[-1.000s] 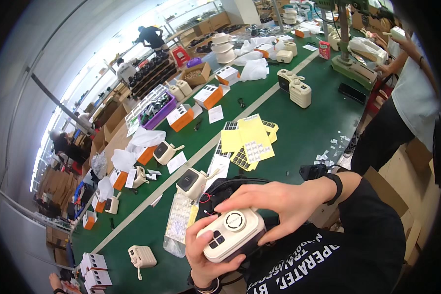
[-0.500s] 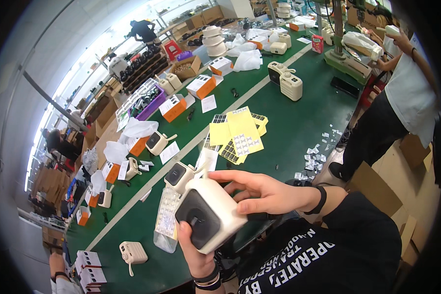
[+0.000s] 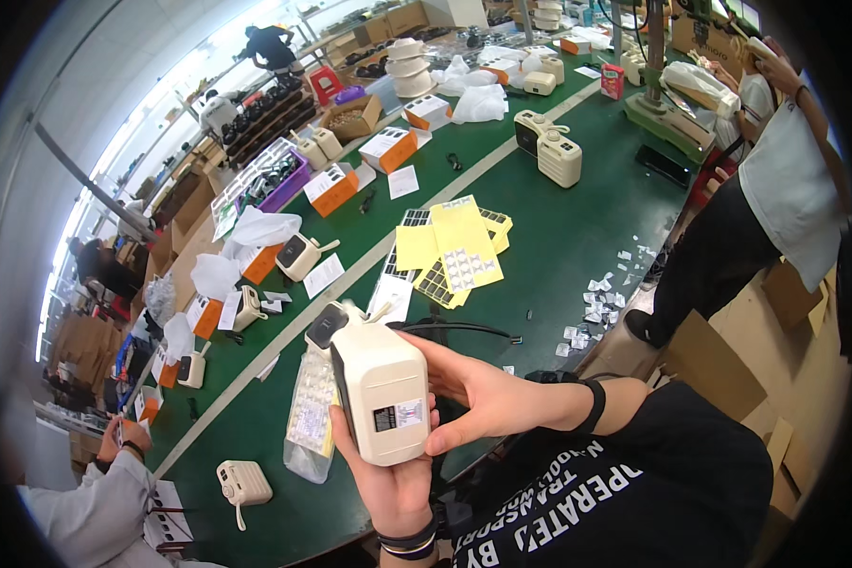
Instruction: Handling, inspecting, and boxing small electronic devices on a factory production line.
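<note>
Between my hands is a boxy cream device [image 3: 381, 374] with rounded edges, held upright over the near edge of the table. The side facing me bears a dark label and a silver sticker. Its black panel is turned left, almost out of sight. My left hand [image 3: 393, 488] grips it from below and the left, fingers partly hidden behind it. My right hand [image 3: 488, 398] lies along its right side, thumb near the lower corner. Just behind it stands a similar cream device [image 3: 325, 325] with a dark face. A clear bag of round stickers [image 3: 310, 417] lies to the left.
Yellow and black sticker sheets [image 3: 459, 246] lie mid-table on the green top [image 3: 559, 246]. Scraps [image 3: 596, 312] litter the right edge. Another cream device [image 3: 244, 483] lies front left. Orange-white boxes [image 3: 331, 189] line the far side. A co-worker's hands [image 3: 123, 437] are at left.
My hands have turned the cream device, so its labelled side faces me instead of the black panel. My right hand has shifted slightly down. The co-worker at lower left has leaned further in.
</note>
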### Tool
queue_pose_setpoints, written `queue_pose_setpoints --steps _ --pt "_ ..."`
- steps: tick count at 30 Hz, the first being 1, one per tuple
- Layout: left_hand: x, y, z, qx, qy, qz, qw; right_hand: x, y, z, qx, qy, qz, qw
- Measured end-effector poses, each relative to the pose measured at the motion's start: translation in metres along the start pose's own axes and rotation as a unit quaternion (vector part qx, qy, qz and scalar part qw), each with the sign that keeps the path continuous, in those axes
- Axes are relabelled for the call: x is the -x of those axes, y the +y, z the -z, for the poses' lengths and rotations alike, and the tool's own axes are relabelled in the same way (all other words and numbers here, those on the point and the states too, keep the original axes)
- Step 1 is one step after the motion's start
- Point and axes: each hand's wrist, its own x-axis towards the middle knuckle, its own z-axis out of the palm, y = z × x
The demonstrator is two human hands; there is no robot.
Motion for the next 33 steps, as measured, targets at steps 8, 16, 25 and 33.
queue_pose_setpoints --steps 8,16,25,33 --pt "0.010 0.004 0.000 -0.150 0.046 -0.084 0.984 -0.005 0.009 -0.008 -0.078 -0.041 -0.027 0.996" --pt "0.017 -0.003 0.009 -0.308 0.034 -0.253 0.917 -0.007 0.036 0.009 -0.174 -0.107 -0.065 0.977" --pt "0.014 -0.002 0.008 -0.412 0.030 -0.327 0.850 -0.017 0.064 0.015 -0.138 -0.111 -0.021 0.984" --pt "0.008 0.014 0.023 -0.438 -0.007 -0.257 0.861 -0.013 0.020 -0.008 0.204 -0.037 0.114 0.972"
